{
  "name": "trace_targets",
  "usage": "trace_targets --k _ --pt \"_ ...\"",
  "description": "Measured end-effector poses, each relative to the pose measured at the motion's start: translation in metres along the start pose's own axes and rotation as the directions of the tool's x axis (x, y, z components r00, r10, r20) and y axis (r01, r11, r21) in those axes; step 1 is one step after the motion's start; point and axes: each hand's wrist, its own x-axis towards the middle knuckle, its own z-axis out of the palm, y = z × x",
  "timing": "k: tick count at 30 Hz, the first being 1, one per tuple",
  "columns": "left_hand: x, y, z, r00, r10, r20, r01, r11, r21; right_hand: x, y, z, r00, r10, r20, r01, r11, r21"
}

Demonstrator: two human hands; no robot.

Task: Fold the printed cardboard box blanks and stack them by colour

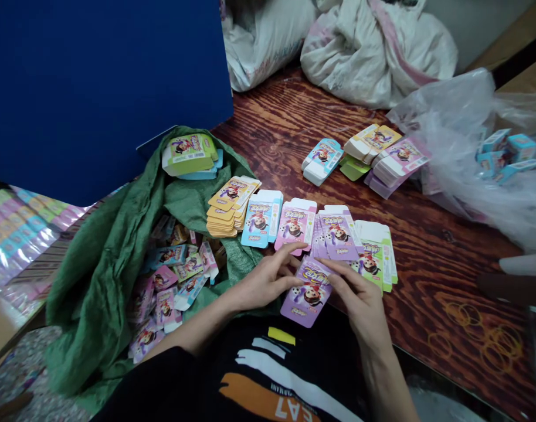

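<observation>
A flat purple cardboard carton (306,302) with a cartoon figure is held between my hands at the table's near edge. My left hand (265,280) grips its left edge with the thumb, its forefinger reaching over the pink cartons (295,225). The fingers of my right hand (358,293) are closed on the upper right edge. Just beyond are fanned piles of flat cartons: purple cartons (338,234), green cartons (376,252), blue cartons (261,217) and yellow cartons (233,202).
On the left, a green woven sack (101,275) holds many small folded boxes (166,293). More carton stacks (382,152) lie farther back, beside a clear plastic bag (465,140). Rubber bands (499,346) lie at right. White sacks (373,53) and a blue panel (105,88) stand behind.
</observation>
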Motion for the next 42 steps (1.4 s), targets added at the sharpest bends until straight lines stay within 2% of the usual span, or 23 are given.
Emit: trace_targets --k 5,9,14,16,18,20,22,24,25,27,29,31,33,35,37,38,40,42 --pt "0.0 0.001 -0.002 1.0 0.007 0.021 -0.007 1.0 0.016 -0.011 0.009 0.001 0.999 0.005 0.033 -0.006 1.0 0.014" --pt "-0.004 0.006 -0.003 0.997 0.045 0.058 -0.049 0.996 0.078 -0.01 0.006 -0.004 0.995 -0.097 0.036 0.097 0.995 0.004" --pt "-0.007 0.008 -0.001 0.993 0.06 0.102 -0.077 0.982 0.174 -0.012 -0.001 0.002 0.975 -0.191 0.118 0.195 0.981 -0.025" --pt "-0.012 0.011 -0.005 0.994 0.049 0.095 -0.067 0.977 0.2 -0.013 -0.001 0.005 0.965 -0.198 0.172 0.209 0.976 -0.052" --pt "-0.027 0.018 -0.019 0.998 0.02 0.067 -0.039 0.959 0.282 -0.009 0.0 0.005 0.963 -0.195 0.186 0.22 0.968 -0.121" --pt "-0.051 0.027 -0.043 1.0 -0.006 -0.011 0.011 0.899 0.439 0.002 0.003 0.0 0.975 -0.209 0.075 0.221 0.936 -0.272" --pt "-0.082 0.035 -0.073 0.985 -0.027 -0.17 0.129 0.772 0.623 0.018 0.009 -0.006 0.961 -0.259 -0.101 0.18 0.857 -0.483" --pt "-0.109 0.041 -0.098 0.934 0.0 -0.358 0.285 0.606 0.743 0.036 0.014 -0.01 0.937 -0.292 -0.19 0.094 0.738 -0.669" --pt "-0.119 0.043 -0.106 0.901 0.057 -0.43 0.343 0.515 0.786 0.043 0.016 -0.009 0.939 -0.281 -0.198 0.046 0.675 -0.737" --pt "-0.127 0.047 -0.112 0.86 0.162 -0.483 0.385 0.414 0.825 0.054 0.02 -0.005 0.957 -0.216 -0.192 -0.038 0.565 -0.825" --pt "-0.118 0.05 -0.104 0.88 0.202 -0.43 0.303 0.459 0.835 0.059 0.022 -0.001 0.968 -0.153 -0.198 -0.099 0.493 -0.864" --pt "-0.096 0.052 -0.087 0.933 0.183 -0.309 0.142 0.604 0.784 0.06 0.023 0.0 0.967 -0.13 -0.219 -0.132 0.476 -0.869" --pt "-0.066 0.05 -0.067 0.969 0.166 -0.185 -0.002 0.749 0.663 0.058 0.022 -0.005 0.96 -0.142 -0.243 -0.137 0.518 -0.844" --pt "-0.036 0.043 -0.044 0.983 0.148 -0.111 -0.08 0.883 0.462 0.052 0.018 -0.013 0.948 -0.188 -0.258 -0.093 0.611 -0.786" --pt "-0.008 0.031 -0.02 0.993 0.098 -0.065 -0.089 0.987 0.134 0.039 0.012 -0.015 0.932 -0.236 -0.276 -0.021 0.724 -0.69" --pt "0.003 0.024 -0.008 0.996 0.077 -0.045 -0.08 0.995 -0.057 0.031 0.007 -0.012 0.927 -0.245 -0.285 0.011 0.776 -0.631" --pt "0.021 0.013 0.014 0.997 0.068 -0.044 -0.08 0.929 -0.362 0.011 -0.001 0.001 0.935 -0.226 -0.272 0.056 0.854 -0.517" --pt "0.031 0.005 0.029 0.998 0.012 -0.063 -0.046 0.826 -0.561 -0.007 -0.007 0.017 0.962 -0.228 -0.148 0.137 0.876 -0.463"
